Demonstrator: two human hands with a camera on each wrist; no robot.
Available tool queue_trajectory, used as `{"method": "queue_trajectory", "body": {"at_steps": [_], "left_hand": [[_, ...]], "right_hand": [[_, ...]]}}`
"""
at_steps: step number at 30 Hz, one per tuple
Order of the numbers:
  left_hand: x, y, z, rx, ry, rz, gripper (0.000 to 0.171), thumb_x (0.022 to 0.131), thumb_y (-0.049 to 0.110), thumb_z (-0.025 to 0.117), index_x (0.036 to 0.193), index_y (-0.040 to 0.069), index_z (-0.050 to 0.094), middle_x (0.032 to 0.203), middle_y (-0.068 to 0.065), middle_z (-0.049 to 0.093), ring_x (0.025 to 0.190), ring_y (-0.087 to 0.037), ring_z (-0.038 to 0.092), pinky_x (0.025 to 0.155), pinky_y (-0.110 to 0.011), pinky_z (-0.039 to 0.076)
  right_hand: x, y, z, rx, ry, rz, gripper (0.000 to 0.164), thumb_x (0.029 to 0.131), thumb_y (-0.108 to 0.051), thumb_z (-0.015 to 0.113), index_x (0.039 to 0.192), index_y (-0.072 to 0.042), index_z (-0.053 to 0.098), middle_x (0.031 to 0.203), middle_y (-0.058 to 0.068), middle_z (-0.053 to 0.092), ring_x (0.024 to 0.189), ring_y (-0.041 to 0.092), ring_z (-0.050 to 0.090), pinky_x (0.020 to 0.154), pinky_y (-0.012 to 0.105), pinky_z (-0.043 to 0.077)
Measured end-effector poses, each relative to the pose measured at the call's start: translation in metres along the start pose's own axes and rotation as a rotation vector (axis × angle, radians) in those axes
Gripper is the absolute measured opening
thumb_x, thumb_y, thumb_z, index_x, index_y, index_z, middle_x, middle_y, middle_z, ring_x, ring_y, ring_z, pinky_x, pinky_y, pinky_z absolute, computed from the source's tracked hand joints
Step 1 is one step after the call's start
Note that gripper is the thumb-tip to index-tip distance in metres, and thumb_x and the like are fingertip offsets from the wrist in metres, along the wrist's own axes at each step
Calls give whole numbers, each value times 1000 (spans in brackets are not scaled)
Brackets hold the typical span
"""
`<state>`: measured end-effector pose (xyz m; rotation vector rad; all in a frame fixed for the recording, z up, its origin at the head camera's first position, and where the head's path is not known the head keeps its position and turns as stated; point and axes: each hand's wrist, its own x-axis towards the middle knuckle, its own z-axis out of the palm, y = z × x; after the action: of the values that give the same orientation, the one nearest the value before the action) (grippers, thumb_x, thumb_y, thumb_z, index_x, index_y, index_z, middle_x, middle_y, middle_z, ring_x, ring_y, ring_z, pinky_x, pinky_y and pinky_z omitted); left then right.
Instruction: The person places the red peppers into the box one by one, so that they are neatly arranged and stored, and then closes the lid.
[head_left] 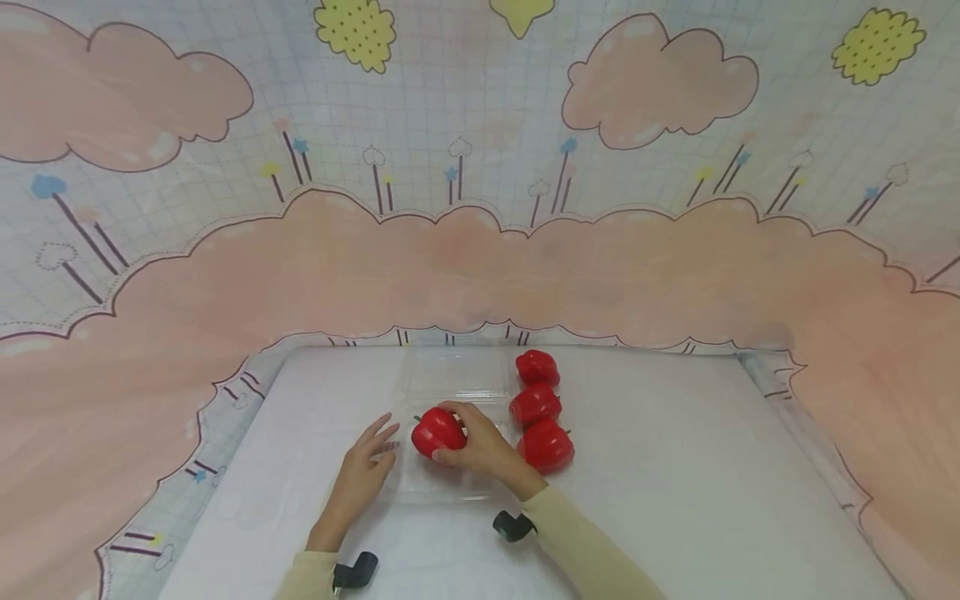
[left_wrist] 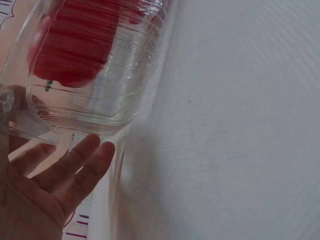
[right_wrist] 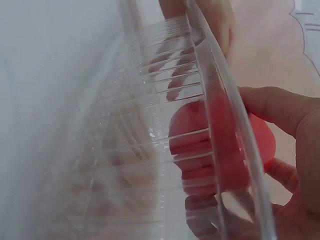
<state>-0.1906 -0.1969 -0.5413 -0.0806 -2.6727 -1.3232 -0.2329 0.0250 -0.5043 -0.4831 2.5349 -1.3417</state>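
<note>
A clear plastic clamshell box (head_left: 457, 385) lies open on the white table. My right hand (head_left: 480, 446) grips a red toy pepper (head_left: 437, 432) over the box's near half. Seen through the box wall, the same pepper (right_wrist: 200, 145) shows red in the right wrist view, with my right hand's thumb (right_wrist: 280, 107) curled on it. My left hand (head_left: 367, 468) lies open with straight fingers at the box's left edge. In the left wrist view the left hand's fingers (left_wrist: 82, 165) sit just below the box (left_wrist: 105, 90), with the pepper (left_wrist: 75, 45) blurred inside.
Three more red peppers (head_left: 537, 367) (head_left: 535, 405) (head_left: 546, 446) stand in a row right of the box. The white table (head_left: 712, 483) stretches wide to the right. A pink cloud-patterned cloth (head_left: 480, 267) walls the back and sides.
</note>
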Motion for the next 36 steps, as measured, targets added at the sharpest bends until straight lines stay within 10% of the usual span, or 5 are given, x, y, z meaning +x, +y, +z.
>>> {"method": "queue_trajectory", "body": {"at_steps": [36], "left_hand": [[-1, 0, -1, -5, -10, 17, 44, 93, 2, 56, 136, 6, 58, 155, -9, 42, 118, -30, 65, 94, -45, 56]], "right_hand": [[20, 5, 4, -75, 15, 68, 66, 75, -29, 84, 134, -25, 56, 127, -1, 59, 115, 20, 57, 87, 37, 60]]}}
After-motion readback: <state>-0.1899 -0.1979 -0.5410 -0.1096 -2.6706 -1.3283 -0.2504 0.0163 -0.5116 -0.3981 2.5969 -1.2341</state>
